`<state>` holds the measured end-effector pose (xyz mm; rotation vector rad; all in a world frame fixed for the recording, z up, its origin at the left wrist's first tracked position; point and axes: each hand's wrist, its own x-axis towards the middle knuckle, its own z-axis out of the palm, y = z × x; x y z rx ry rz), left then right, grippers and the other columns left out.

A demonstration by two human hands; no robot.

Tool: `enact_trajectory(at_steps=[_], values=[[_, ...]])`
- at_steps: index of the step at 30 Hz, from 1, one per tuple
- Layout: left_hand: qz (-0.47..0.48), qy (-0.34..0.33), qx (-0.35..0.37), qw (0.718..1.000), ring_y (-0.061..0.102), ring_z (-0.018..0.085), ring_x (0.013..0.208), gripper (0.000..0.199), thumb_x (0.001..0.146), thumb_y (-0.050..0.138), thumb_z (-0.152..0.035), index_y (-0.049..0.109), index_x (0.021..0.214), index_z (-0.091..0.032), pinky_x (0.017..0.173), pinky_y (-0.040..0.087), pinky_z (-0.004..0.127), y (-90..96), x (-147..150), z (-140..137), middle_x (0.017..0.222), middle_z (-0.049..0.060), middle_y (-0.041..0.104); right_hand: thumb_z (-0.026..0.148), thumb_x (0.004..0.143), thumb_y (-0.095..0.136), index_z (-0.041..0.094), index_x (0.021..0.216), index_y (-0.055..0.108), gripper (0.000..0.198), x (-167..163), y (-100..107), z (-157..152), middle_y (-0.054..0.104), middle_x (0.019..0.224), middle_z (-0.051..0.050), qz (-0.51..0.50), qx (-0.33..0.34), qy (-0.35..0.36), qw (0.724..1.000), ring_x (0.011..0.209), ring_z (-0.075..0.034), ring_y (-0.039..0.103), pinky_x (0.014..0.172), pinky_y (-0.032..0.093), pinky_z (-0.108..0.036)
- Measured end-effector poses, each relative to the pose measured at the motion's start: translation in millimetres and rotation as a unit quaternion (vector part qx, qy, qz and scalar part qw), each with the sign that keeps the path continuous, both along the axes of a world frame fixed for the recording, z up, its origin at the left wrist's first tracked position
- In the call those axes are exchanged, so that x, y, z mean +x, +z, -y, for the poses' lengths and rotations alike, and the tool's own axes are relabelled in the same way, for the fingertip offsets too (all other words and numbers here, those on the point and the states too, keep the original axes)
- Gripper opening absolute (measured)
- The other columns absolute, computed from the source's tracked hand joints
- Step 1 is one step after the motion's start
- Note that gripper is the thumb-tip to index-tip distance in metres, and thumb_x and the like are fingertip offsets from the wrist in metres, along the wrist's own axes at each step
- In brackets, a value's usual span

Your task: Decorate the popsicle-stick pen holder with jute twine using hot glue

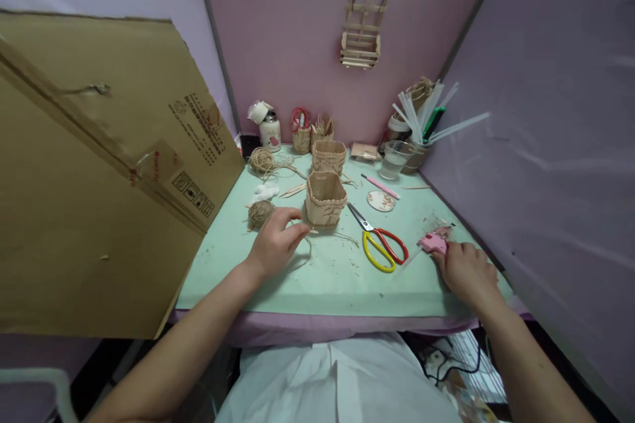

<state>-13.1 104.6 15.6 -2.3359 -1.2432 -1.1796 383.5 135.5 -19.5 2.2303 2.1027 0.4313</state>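
Observation:
My left hand [278,241] is closed in a pinch, with a small pale piece of wood [314,231] showing at its fingertips. Just beyond it stands a small woven-looking basket [325,203] with a braided rim. A ball of twine [260,213] lies to the left of that hand, and a loose strand trails beneath it. On the right, my right hand [469,272] is wrapped round a pink hot glue gun [434,242], its grip hidden under the fingers. Scissors [381,244] with one red and one yellow handle lie between the hands, blades partly apart.
A second basket [329,155] stands behind the first. A round patterned coaster [381,201], a pink pen [381,187] and a clear cup [394,160] are to the right. Glue sticks [421,112] fill a pot. A big cardboard sheet [114,178] leans at left.

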Motion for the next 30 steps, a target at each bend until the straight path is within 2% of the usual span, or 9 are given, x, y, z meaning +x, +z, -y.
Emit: enact_trajectory(at_steps=[3,5,9,12,15,18,21,24,30], values=[[0.009,-0.002,-0.028,1.0,0.055,0.019,0.093,0.017,0.092,0.052,-0.019,0.068,0.087,-0.018,0.08,0.05,0.034,6.9,-1.2,-6.7,0.097,0.008,0.059,0.045,0.093,0.045,0.008,0.124,0.058,0.05,-11.4,23.6,-4.4,0.058,0.114,-0.026,-0.044,0.019,0.03,0.998,0.105,-0.042,0.055,0.078,0.047,-0.053],[0.004,-0.007,-0.042,0.999,0.055,0.019,0.092,0.016,0.091,0.053,-0.02,0.068,0.085,-0.018,0.079,0.05,0.034,11.5,-0.6,-12.0,0.096,0.007,0.058,0.041,0.092,0.048,0.012,0.127,0.057,0.046,-31.6,46.1,-12.7,0.055,0.123,-0.024,-0.116,0.057,0.105,0.986,0.112,-0.04,0.052,0.086,0.046,-0.053],[-0.009,-0.001,-0.081,0.997,0.055,0.019,0.089,0.014,0.089,0.057,-0.021,0.068,0.081,-0.018,0.076,0.05,0.034,18.1,2.4,-22.8,0.093,0.006,0.057,0.039,0.094,0.048,0.025,0.13,0.053,0.039,-97.8,81.7,-38.1,0.05,0.132,-0.015,-0.278,0.021,0.371,0.886,0.127,-0.031,0.045,0.104,0.04,-0.048],[-0.018,0.011,-0.114,0.993,0.056,0.02,0.091,0.011,0.087,0.06,-0.021,0.069,0.08,-0.018,0.079,0.051,0.036,20.8,2.7,-29.2,0.095,0.007,0.058,0.037,0.092,0.055,0.023,0.128,0.053,0.039,-143.9,87.6,-59.6,0.042,0.141,-0.015,-0.317,-0.036,0.453,0.832,0.133,-0.029,0.039,0.108,0.036,-0.046],[-0.024,0.024,-0.134,0.99,0.059,0.022,0.097,0.009,0.085,0.062,-0.02,0.07,0.082,-0.018,0.085,0.052,0.04,22.6,0.5,-33.9,0.102,0.009,0.059,0.033,0.092,0.057,0.02,0.112,0.06,0.025,-168.5,81.1,-76.6,0.038,0.146,-0.016,-0.333,-0.08,0.472,0.812,0.136,-0.029,0.035,0.11,0.032,-0.048],[-0.019,0.029,-0.167,0.985,0.059,0.025,0.111,0.01,0.085,0.061,-0.021,0.07,0.083,-0.018,0.095,0.05,0.044,25.8,-2.3,-37.2,0.121,0.012,0.057,0.027,0.094,0.051,0.017,0.092,0.062,0.014,-177.2,74.8,-86.5,0.045,0.141,-0.016,-0.36,-0.091,0.481,0.794,0.132,-0.027,0.041,0.108,0.034,-0.046],[-0.006,0.032,-0.223,0.974,0.056,0.028,0.123,0.013,0.086,0.06,-0.025,0.07,0.083,-0.019,0.101,0.048,0.045,33.7,-3.9,-40.9,0.139,0.013,0.051,0.023,0.094,0.05,0.017,0.083,0.06,0.016,-183.3,76.4,-92.5,0.053,0.132,-0.015,-0.405,-0.066,0.46,0.787,0.12,-0.023,0.051,0.101,0.04,-0.04],[0.016,0.045,-0.28,0.959,0.048,0.03,0.133,0.013,0.085,0.061,-0.026,0.071,0.082,-0.019,0.107,0.042,0.046,48.1,-4.8,-47.2,0.144,0.012,0.049,0.022,0.093,0.051,0.017,0.08,0.06,0.017,-192.9,84.2,-97.6,0.06,0.118,-0.012,-0.419,-0.043,0.415,0.806,0.107,-0.021,0.057,0.094,0.042,-0.034],[-0.005,0.048,-0.356,0.933,0.044,0.029,0.137,0.014,0.081,0.06,-0.027,0.072,0.076,-0.02,0.103,0.044,0.04,83.8,-9.2,-66.3,0.114,0.01,0.071,0.025,0.094,0.052,0.014,0.08,0.065,0.022,-211.3,102.1,-100.3,0.064,0.095,-0.01,-0.357,-0.046,0.357,0.862,0.089,-0.019,0.057,0.077,0.039,-0.026]])
